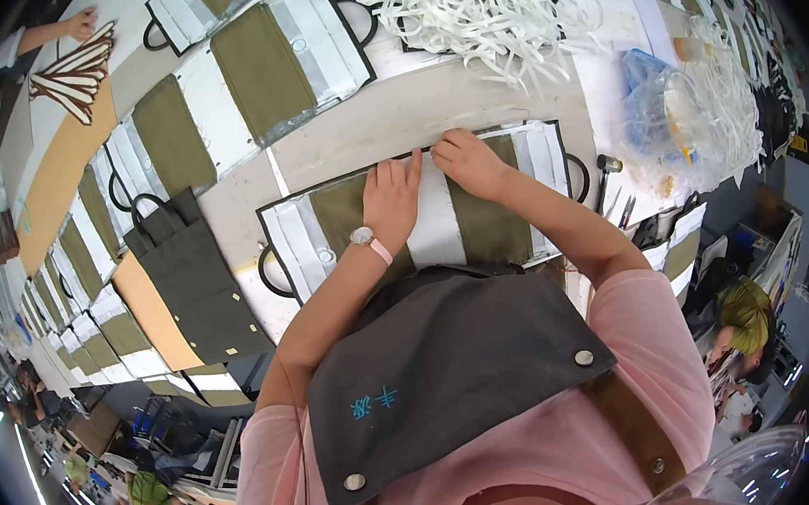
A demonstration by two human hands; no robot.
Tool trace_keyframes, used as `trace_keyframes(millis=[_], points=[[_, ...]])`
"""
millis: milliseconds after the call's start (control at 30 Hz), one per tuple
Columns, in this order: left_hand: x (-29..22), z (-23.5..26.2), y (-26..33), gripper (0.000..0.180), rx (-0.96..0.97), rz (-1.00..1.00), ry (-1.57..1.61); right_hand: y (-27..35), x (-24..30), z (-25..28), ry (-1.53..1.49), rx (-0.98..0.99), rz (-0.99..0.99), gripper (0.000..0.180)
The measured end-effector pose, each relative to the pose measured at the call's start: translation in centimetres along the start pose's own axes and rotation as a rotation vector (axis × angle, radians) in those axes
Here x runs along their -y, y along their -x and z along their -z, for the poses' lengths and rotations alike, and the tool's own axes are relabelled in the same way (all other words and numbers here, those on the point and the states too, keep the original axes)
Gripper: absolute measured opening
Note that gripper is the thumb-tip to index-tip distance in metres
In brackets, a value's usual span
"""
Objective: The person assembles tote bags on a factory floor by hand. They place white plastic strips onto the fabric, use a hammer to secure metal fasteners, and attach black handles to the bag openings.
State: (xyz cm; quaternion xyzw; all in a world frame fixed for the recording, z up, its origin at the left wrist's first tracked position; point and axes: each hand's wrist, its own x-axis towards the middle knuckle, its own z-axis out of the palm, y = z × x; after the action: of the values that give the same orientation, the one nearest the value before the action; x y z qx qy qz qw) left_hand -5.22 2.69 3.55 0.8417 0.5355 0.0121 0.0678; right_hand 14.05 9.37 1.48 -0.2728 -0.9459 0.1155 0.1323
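Note:
A flat bag panel (432, 216) lies in front of me, with olive and white stripes, clear film over its white ends, a black bound edge and black loop handles at both ends. My left hand (392, 188) rests on it near the middle of the far edge, index finger stretched out along the black binding. Just to its right, my right hand (469, 162) has its fingers bent and closed on that same edge. Its fingertips are partly hidden. A watch (362, 237) and a pink band sit on my left wrist.
Similar striped panels (264, 72) lie beyond and to the left. A dark tote bag (197, 280) lies left. White strips (470, 11) are heaped at the back. At right are a hammer (606, 172), pointed tools (626, 212) and clear plastic bags (662, 114). Another person's hand (82, 24) holds brown-and-white strips.

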Motion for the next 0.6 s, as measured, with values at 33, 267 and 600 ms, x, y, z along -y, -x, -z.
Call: trace_keyframes(millis=[33,267,600], points=[[0.0,0.4,-0.3,0.054,0.051,0.0,0.012,0.1,0.0,0.0,0.004,-0.007,-0.006,0.016],[0.3,-0.9,0.0,0.049,-0.045,0.003,-0.019,1.1,-0.6,-0.9,-0.07,-0.121,-0.124,0.017],[-1.5,-1.9,-1.4,0.047,-0.161,-0.118,0.217,2.4,-1.8,0.2,-0.272,-0.236,-0.455,0.025]])
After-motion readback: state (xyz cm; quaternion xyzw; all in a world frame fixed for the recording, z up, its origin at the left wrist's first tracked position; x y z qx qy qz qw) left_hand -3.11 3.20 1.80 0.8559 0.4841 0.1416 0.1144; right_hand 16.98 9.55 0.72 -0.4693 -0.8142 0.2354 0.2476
